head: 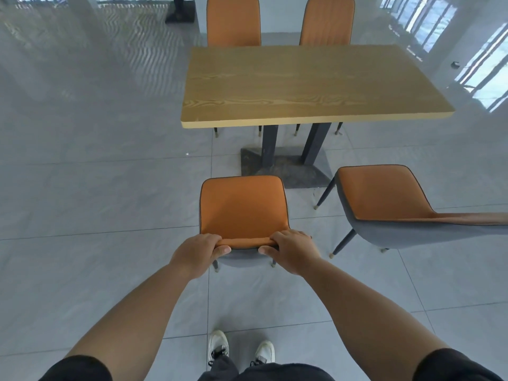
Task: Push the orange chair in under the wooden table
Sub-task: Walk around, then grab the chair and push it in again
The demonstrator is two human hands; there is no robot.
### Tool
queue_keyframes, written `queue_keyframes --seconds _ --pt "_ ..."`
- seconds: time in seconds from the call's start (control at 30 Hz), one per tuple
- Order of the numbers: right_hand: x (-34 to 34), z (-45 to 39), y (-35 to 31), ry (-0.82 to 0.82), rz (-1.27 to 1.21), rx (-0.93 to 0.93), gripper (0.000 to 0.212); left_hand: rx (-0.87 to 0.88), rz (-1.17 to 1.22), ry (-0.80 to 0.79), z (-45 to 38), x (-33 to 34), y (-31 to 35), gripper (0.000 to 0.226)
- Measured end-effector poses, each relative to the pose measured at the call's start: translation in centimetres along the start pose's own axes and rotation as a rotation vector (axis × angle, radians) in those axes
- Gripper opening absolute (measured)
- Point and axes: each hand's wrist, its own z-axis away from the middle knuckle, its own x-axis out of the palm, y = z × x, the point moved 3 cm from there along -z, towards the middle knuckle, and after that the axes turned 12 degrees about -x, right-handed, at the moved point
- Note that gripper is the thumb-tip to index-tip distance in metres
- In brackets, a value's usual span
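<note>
An orange chair with a grey outer shell stands on the tiled floor in front of me, its seat facing the wooden table. The seat's front edge sits just short of the table's near edge, over the dark base plate. My left hand grips the left end of the backrest's top edge, fingers curled over it. My right hand grips the right end the same way. Both arms are stretched forward.
A second orange chair stands to the right, pulled out and angled. Two more orange chairs are tucked in at the table's far side. The table rests on two dark legs with a base plate. My white shoes are below.
</note>
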Motion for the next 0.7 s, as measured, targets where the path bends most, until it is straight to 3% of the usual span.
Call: queue_keyframes --seconds 0.7 --pt "-1.8 -5.8 2.6 0.019 -0.034 0.039 0.072 0.048 0.009 0.017 -7.6 -1.8 -0.9 0.056"
